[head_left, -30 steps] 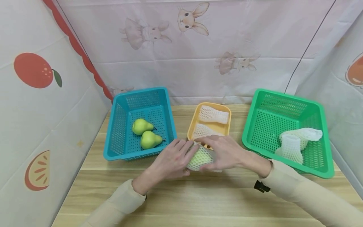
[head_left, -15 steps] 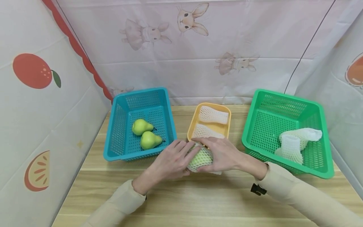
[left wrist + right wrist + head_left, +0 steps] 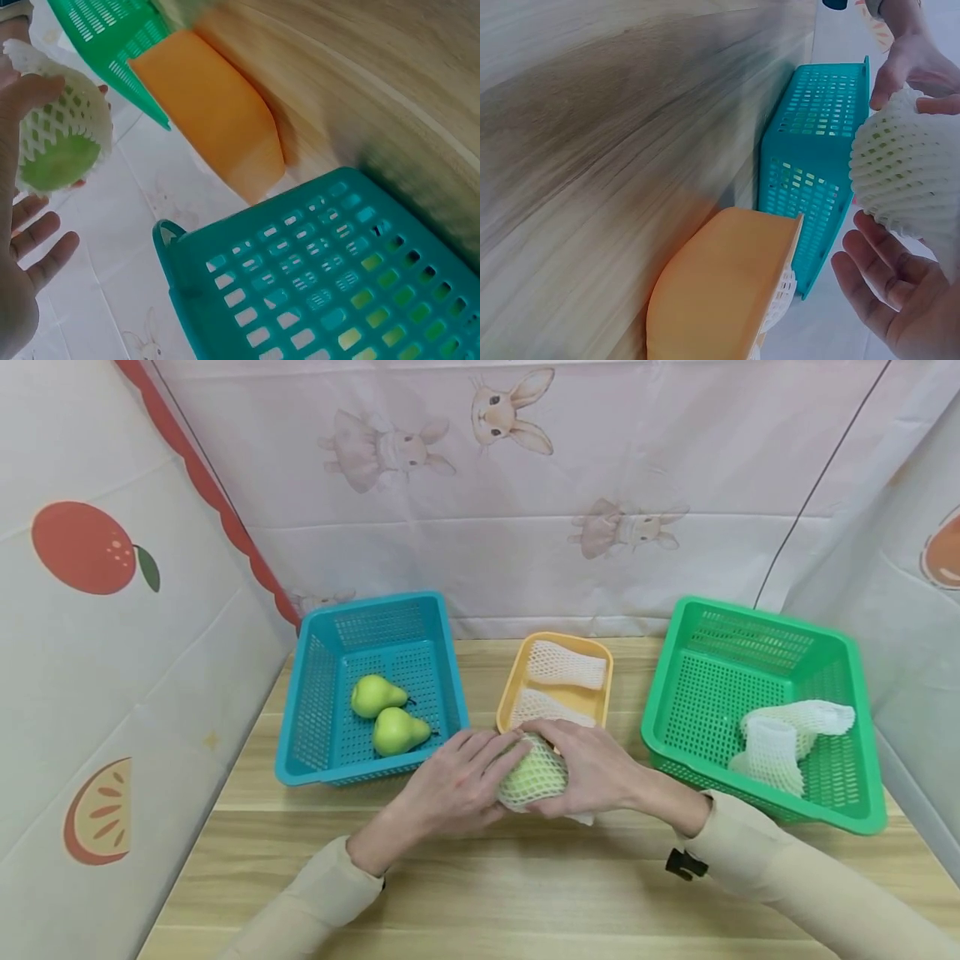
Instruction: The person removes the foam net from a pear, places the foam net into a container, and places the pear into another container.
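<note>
Both hands hold a green pear [image 3: 60, 165] partly inside a white foam net sleeve [image 3: 534, 770], low over the table in front of the orange tray. My left hand [image 3: 459, 783] grips its left side; in the left wrist view the thumb [image 3: 37, 94] presses on the net while the other fingers spread below. From the right, my right hand [image 3: 597, 767] holds the sleeve between thumb and fingers. The pear's bare green end shows in the left wrist view. A loose end of the sleeve trails under the right hand in the head view.
Two bare pears [image 3: 400, 732] lie in the blue basket [image 3: 291, 739] at left. The orange tray [image 3: 606, 681] holds flat foam sleeves [image 3: 566, 665]. At right, the green basket [image 3: 862, 752] contains net-wrapped pears [image 3: 772, 752]. A printed cloth [image 3: 525, 577] hangs behind.
The right hand has shifted slightly on the sleeve, and a little more of the netted pear shows between the hands. The left hand stays nearly in place.
</note>
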Demonstrator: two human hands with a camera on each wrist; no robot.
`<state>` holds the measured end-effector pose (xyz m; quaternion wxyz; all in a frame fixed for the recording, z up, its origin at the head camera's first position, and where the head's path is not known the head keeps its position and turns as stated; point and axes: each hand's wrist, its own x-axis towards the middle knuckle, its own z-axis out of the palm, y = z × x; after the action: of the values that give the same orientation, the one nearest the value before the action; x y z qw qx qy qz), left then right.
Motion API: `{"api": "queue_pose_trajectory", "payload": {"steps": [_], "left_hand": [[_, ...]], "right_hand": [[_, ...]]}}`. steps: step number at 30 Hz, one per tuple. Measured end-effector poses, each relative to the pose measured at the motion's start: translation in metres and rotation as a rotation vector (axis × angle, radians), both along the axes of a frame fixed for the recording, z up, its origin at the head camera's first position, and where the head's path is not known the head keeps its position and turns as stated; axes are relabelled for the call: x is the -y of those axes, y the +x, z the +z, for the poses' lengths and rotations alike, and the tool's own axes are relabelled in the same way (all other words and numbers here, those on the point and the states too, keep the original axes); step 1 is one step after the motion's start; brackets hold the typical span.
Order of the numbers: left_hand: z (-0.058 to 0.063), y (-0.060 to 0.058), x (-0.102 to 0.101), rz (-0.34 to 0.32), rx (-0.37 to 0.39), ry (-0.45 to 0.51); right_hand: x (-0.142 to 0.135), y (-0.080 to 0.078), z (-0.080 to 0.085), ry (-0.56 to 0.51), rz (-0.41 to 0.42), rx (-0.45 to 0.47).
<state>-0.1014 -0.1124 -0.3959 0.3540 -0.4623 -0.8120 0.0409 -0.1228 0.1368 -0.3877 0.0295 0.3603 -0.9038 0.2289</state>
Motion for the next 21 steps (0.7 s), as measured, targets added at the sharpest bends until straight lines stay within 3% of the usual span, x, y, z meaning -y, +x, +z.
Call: {"api": "queue_pose_trajectory", "payload": {"steps": [11,21], "left_hand": [[0.011,-0.007,0.019,-0.058,0.15,0.071],[0.015,-0.013,0.035,-0.079,0.305,0.074]], "right_hand": [[-0.011,0.002,-0.001,-0.028,0.012,-0.042],[-0.018,0.001,-0.005,-0.006,0.059,-0.219]]}}
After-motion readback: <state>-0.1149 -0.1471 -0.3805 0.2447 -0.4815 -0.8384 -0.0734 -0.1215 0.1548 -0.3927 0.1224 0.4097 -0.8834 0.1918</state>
